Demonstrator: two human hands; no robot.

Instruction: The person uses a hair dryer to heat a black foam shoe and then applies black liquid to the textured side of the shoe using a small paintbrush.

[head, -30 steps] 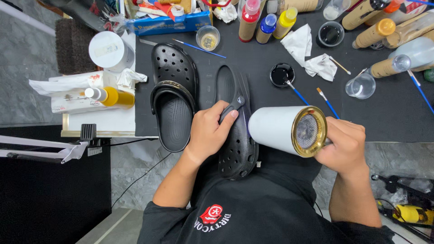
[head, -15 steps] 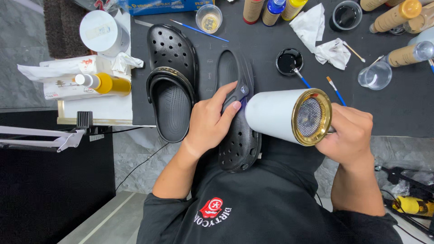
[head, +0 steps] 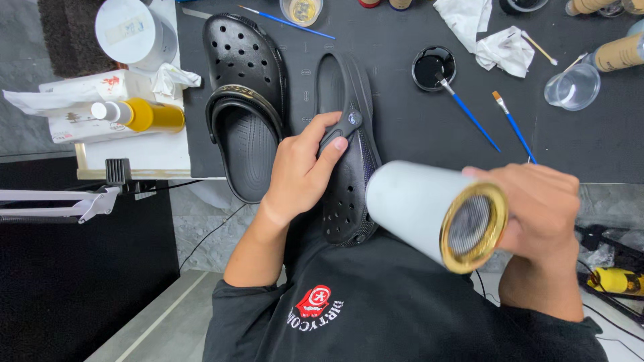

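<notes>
My left hand (head: 302,167) grips a black perforated clog (head: 349,154) by its side near the strap rivet, tilted on edge over the table's front edge. In my right hand (head: 537,208) is a white cylindrical hair dryer (head: 429,208) with a gold mesh-covered rear ring facing the camera; its nozzle end points at the held clog. A second black clog (head: 245,100) lies flat on the black mat (head: 402,94) just left of the held one, its heel strap trimmed with a gold band.
A small black dish of paint (head: 433,67) with a blue-handled brush (head: 469,110), another brush (head: 513,127), crumpled white tissues (head: 493,37), a clear plastic cup (head: 570,87), bottles at the far right. Left: yellow bottle (head: 144,115), white round tub (head: 131,30), grey clamp arm (head: 60,204).
The view has drawn closer to the table. The dryer has dropped a little lower and nearer the held clog; my left hand keeps its grip.
</notes>
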